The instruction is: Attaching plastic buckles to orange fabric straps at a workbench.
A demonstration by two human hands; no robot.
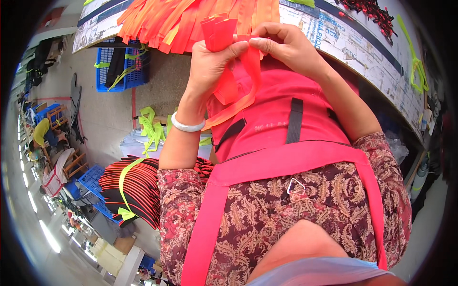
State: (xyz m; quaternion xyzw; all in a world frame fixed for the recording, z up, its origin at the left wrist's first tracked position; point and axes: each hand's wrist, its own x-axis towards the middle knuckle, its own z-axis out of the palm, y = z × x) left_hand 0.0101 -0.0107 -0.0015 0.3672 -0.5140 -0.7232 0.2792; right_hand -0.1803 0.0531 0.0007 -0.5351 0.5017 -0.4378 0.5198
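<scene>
Looks down past a pink apron [281,162] and a maroon leaf-patterned top [267,205] toward two bare hands at the top centre of the frame. Clasps, with the left hand [210,66], a folded bundle of orange-red strips [220,35], ends sticking up above the curled fingers. Pinches, with the thumb and fingers of the right hand [288,46], a bit of orange strip just beside the left thumb — the two thumbs nearly meeting. Shows an orange band [251,69] looping down below the hands, over the apron, toward a white bracelet [188,125] on the left wrist.

Includes, along the top edge, a wide pile of loose orange strips [162,24], draped over the near edge of a desk [372,66] with a worn, printed covering. Carries, at the upper right of that desk, small black-and-red pieces [374,21] and a yellow-green ribbon [417,74]. Holds, at the left, a blue basket [136,71] under the desk's edge and — lower down — a stack of black pieces with orange edges [112,198], tied with a yellow-green band [123,183]. Reveals, at the far left, a person in a yellow top [42,131], small and blurred.
</scene>
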